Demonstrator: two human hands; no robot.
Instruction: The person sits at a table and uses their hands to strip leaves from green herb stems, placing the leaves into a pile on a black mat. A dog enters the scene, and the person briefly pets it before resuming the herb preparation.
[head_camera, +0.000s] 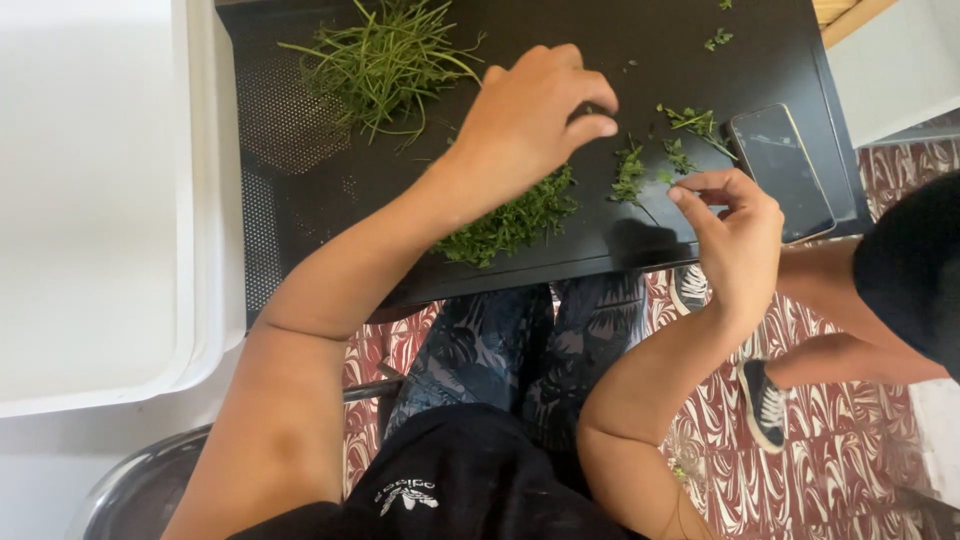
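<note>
A black perforated table (300, 170) carries piles of green herbs (515, 220), over a red swirl-patterned floor (850, 440). The left hand (530, 120) hovers above the herbs, fingers curled together; the right hand (735, 235) pinches a sprig beside a dark phone (780, 170).

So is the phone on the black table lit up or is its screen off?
Off. The phone lies flat, face up near the edge of the black table, and its screen is dark, showing only glare.
</note>
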